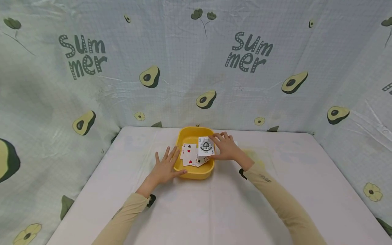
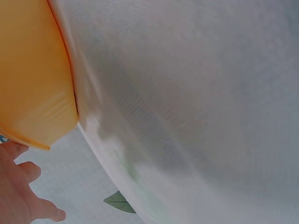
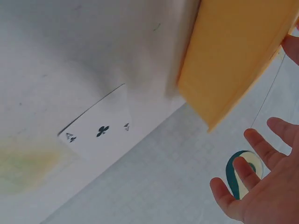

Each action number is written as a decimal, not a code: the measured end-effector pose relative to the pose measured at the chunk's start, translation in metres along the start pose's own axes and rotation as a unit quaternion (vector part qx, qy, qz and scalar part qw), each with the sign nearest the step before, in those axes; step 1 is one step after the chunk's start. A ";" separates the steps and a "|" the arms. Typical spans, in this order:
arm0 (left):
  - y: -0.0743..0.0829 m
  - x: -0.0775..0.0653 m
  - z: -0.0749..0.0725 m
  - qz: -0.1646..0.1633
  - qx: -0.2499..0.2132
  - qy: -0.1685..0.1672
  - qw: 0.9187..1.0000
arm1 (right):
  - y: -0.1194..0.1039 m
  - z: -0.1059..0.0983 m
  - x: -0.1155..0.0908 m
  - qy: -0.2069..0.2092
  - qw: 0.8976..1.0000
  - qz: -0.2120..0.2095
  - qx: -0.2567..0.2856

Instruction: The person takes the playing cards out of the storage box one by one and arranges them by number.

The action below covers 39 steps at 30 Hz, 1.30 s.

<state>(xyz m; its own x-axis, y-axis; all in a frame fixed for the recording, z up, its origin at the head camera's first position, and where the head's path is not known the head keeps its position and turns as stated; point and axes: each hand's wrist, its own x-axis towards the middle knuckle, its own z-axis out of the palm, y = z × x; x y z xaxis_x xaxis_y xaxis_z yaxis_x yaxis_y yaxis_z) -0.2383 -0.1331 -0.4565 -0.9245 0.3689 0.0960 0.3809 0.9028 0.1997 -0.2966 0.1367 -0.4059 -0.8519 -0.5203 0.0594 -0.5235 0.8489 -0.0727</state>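
A yellow plastic basin stands toward the back of the white table, with several face-up playing cards overlapping inside. Over its right side, my right hand pinches an ace of spades by its right edge, between thumb and index finger. The other right fingers spread away from the basin wall in the right wrist view. My left hand rests at the basin's left rim, fingers spread and straight, holding nothing. An ace of clubs lies face up on the table, right of the basin.
A white cloth covers the table. Behind it and at both sides hangs a pale curtain printed with avocados, flowers and lettering. The table's back edge runs close behind the basin.
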 end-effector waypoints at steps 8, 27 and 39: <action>0.000 0.001 0.000 0.001 0.001 0.004 1.000 | 0.019 -0.001 -0.008 0.018 1.000 0.012 -0.008; 0.000 0.000 -0.003 0.002 0.014 -0.001 1.000 | 0.071 0.003 -0.030 0.059 0.998 0.014 -0.009; 0.002 -0.001 -0.002 0.013 0.020 0.005 1.000 | 0.102 0.004 -0.048 0.039 0.996 0.076 0.019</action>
<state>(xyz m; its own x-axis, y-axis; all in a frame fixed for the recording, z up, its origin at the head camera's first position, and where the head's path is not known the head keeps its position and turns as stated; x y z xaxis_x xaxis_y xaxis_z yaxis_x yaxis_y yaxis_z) -0.2366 -0.1317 -0.4537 -0.9141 0.3900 0.1107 0.4036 0.9013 0.1575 -0.3088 0.2476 -0.4199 -0.9185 -0.3762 0.1217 -0.3901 0.9124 -0.1238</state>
